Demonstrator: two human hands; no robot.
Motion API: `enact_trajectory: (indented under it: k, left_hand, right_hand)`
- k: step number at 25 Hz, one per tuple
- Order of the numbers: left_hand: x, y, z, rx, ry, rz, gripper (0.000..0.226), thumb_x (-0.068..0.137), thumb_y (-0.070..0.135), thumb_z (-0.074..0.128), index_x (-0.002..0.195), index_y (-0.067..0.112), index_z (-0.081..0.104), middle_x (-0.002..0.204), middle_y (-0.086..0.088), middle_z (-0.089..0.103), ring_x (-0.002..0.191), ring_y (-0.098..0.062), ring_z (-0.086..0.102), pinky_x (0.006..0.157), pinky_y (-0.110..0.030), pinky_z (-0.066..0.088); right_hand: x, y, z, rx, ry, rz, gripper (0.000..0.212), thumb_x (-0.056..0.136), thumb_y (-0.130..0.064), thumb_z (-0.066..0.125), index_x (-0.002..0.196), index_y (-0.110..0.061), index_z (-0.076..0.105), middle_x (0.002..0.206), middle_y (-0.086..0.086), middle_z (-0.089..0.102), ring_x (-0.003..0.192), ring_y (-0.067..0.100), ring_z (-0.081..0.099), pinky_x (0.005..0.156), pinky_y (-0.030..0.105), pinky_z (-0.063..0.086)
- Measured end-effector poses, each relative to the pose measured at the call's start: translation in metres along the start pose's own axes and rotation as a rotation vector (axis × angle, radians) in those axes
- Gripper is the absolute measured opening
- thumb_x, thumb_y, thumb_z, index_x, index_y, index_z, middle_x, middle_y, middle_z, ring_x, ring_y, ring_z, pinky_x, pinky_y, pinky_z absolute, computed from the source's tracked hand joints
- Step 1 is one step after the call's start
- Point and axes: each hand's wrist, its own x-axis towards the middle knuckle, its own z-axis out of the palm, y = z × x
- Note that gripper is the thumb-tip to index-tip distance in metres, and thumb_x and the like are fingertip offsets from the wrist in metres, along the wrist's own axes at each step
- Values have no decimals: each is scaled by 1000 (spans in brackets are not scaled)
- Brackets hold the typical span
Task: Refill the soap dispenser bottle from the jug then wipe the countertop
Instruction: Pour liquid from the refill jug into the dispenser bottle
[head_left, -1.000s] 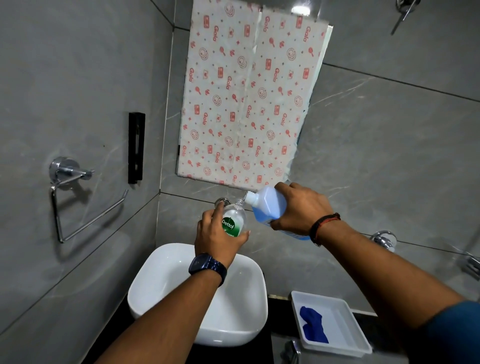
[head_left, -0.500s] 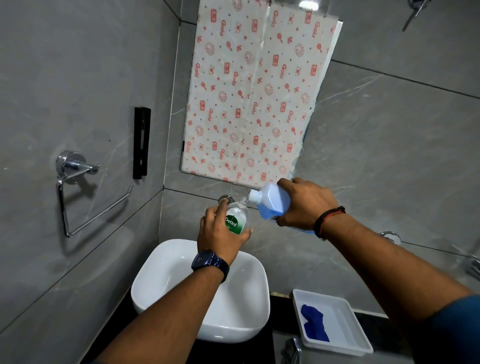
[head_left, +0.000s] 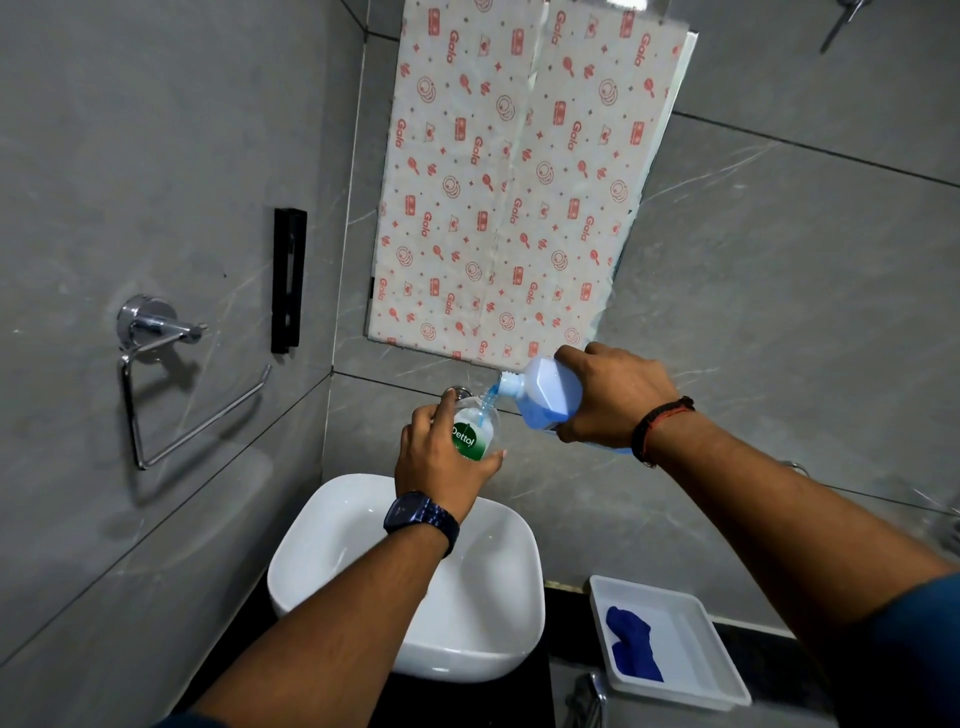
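Note:
My left hand (head_left: 439, 457) grips a clear soap dispenser bottle (head_left: 475, 434) with a green Dettol label, held above the white basin (head_left: 358, 525). My right hand (head_left: 613, 397) holds a translucent jug (head_left: 545, 392) of blue liquid, tipped with its mouth toward the bottle's open neck. A thin blue stream (head_left: 485, 405) runs from the jug's mouth into the bottle. The black countertop (head_left: 558, 597) shows beside the basin. A blue cloth (head_left: 631, 644) lies in a white tray (head_left: 711, 654) at the lower right.
A chrome towel ring (head_left: 156, 374) and a black bracket (head_left: 288, 280) hang on the left wall. A mirror covered with red-patterned paper (head_left: 509, 176) is on the back wall. A chrome tap (head_left: 589, 699) sits near the bottom edge.
The jug has tipped further and blue liquid now streams into the bottle. Both hands stay above the basin, and the view has shifted slightly.

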Motion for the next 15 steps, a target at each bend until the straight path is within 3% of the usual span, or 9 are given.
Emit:
enact_trajectory:
  k: [7,15]
  left_hand:
    - [0,2,-3,-11,11,-3,87,51,47,83,126,34,40,117,-2,52,99,-23,51,68,-29,44]
    - [-1,3,-6,-7,7,-14,88,52,47,83,127,32,42,117,-2,52,101,-23,51,67,-29,43]
  right_hand:
    - [4,2,1,-18,28,-13,73,57,-54,76,119,-30,44,98,0,58,78,20,50,59,29,44]
    - [6,2,4,-13,24,-14,75,57,-55,76,120,-30,42,99,0,59,83,21,54,61,31,48]
